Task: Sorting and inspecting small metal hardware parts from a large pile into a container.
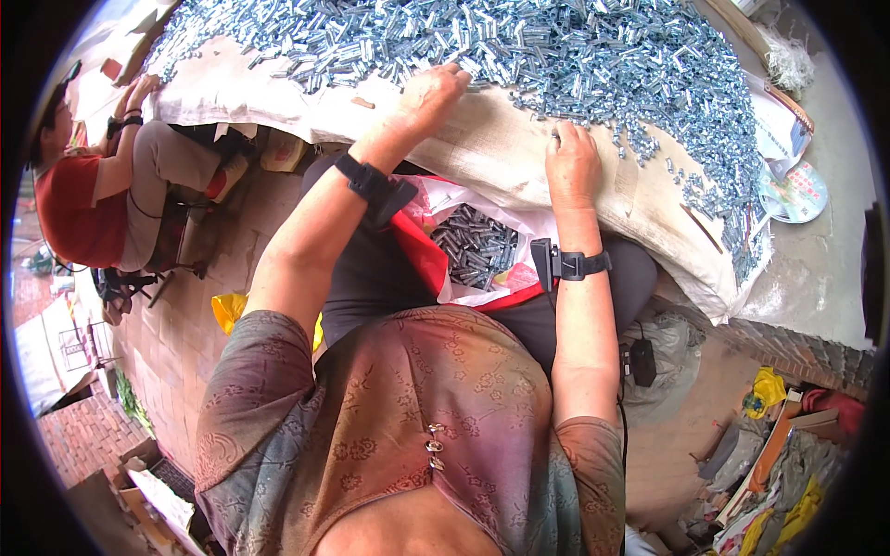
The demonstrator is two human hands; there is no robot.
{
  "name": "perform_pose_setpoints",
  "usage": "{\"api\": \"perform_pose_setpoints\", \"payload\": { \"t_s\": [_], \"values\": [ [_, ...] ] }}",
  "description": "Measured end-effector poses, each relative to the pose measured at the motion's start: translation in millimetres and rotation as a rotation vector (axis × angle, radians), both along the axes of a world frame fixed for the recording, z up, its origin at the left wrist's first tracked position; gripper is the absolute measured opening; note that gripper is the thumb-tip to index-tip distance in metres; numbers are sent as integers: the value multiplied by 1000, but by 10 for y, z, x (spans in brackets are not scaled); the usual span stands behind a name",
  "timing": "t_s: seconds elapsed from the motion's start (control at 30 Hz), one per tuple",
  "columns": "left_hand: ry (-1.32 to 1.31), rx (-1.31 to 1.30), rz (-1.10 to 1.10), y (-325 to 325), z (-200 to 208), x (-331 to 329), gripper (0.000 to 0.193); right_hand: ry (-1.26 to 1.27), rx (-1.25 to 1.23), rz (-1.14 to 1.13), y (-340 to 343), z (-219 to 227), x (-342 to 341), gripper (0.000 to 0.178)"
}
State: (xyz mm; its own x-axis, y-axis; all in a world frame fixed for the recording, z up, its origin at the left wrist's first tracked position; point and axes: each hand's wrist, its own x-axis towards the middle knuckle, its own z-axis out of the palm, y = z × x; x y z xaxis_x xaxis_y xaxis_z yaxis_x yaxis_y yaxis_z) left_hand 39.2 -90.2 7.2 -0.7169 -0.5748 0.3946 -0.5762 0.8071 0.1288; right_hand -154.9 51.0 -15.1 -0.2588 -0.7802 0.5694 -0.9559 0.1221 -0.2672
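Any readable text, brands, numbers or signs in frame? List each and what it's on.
None legible.
Round, pale hand fan, far right: coloured print, too small to read.
White sheet above it: faint marks, too blurred to read.
Small silvery-blue metal pieces: no lettering visible.

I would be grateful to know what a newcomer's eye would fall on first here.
Probably the big heap of shiny bluish metal pieces, spread across pale cloth at the top, with the left hand and right hand at its near edge. Next might come the red-and-white bag at the lap, holding darker pieces, then the co-worker in red at far left.
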Motion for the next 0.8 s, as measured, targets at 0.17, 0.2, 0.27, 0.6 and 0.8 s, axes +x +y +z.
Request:
{"api": "perform_pose_setpoints", "payload": {
  "t_s": [0.17, 0.2, 0.27, 0.6, 0.8],
  "values": [
    [53, 72, -152, 330, -88, -92, 10, -612, -94, 121, 66, 31, 120, 18],
    [53, 72, -152, 369, -84, -92, 10, -611, -95, 120, 79, 42, 152, 18],
    [183, 208, -142, 448, -71, -87, 11, -1032, -73, 139, 110, 61, 215, 15],
    [445, 800, -255, 722, 148, -12, 14, -1498, -188, 372, 276, 183, 409, 16],
    [575, 947, -312, 766, 108, -24, 9, -1554, -200, 364, 307, 177, 426, 15]
  ]
}}
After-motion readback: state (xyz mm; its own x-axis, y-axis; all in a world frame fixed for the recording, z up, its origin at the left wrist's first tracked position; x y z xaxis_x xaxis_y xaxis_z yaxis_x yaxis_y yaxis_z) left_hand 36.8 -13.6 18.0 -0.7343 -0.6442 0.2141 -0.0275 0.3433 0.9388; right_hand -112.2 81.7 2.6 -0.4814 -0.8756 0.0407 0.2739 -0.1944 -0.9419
